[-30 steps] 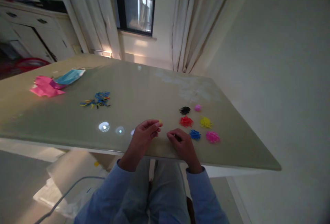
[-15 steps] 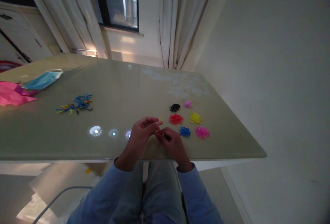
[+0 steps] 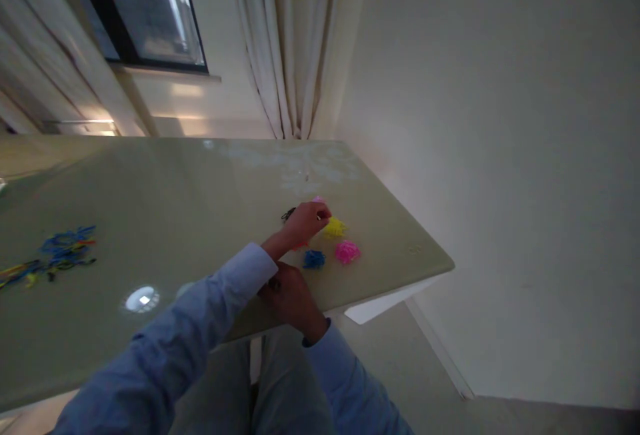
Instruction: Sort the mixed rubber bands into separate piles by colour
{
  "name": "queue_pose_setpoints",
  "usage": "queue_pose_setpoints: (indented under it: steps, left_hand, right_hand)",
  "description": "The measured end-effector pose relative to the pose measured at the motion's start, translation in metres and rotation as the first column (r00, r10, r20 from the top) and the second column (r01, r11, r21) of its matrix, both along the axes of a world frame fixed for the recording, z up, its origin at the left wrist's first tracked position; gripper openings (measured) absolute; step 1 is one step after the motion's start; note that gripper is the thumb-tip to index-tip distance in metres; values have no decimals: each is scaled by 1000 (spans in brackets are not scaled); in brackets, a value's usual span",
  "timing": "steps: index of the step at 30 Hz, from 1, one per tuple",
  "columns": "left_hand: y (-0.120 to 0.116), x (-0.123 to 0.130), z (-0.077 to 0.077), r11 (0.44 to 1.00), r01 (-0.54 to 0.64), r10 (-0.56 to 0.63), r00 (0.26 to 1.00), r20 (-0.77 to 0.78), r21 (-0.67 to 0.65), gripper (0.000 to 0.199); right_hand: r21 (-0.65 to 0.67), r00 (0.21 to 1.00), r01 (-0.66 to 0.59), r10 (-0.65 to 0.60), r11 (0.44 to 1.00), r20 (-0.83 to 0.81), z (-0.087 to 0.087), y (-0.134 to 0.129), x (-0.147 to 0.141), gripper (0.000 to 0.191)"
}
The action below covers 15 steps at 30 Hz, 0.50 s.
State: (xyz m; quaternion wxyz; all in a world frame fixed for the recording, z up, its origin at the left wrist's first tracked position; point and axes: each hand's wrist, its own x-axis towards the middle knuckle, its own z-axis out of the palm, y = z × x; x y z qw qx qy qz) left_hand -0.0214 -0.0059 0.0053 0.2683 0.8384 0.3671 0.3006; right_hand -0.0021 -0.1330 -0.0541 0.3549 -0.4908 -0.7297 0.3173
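Note:
My left hand reaches across to the small piles, its fingertips pinched at the yellow pile; what they hold is too small to make out. Below the left forearm, my right hand is closed near the table's front edge, partly covered by the left sleeve. The blue pile and the pink pile lie to the right of it. Partly hidden by my left hand are the black pile, the red pile and the light pink pile.
Mixed blue, yellow and dark strands lie at the left of the glossy table. The table's right corner is near a plain wall. Curtains and a window stand behind.
The view has turned right. My left hand has moved from beside the right hand to the yellow pile, its arm now crossing over the right hand. The mask and pink cloth have left the view.

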Motion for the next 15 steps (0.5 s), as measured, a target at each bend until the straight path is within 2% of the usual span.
queue_pose_setpoints:
  steps: [2,5,11,15]
  left_hand:
    - [8,10,-5,999,29,-24,993,-112,39,15]
    - [15,18,-9,997,49,-36,981,-192,61,18]
    - [16,21,-14,996,51,-31,967,-252,71,21]
    - [13,19,-11,997,31,-17,977,-214,64,19]
  right_hand:
    - [-19,999,27,-28,999,-44,0,0,0,8]
    - [-44,992,67,-71,997,-106,0,1,0,10]
    - [-43,982,53,-60,998,-179,1,1,-1,10]
    - [-33,981,53,-58,998,-184,3,0,0,10]
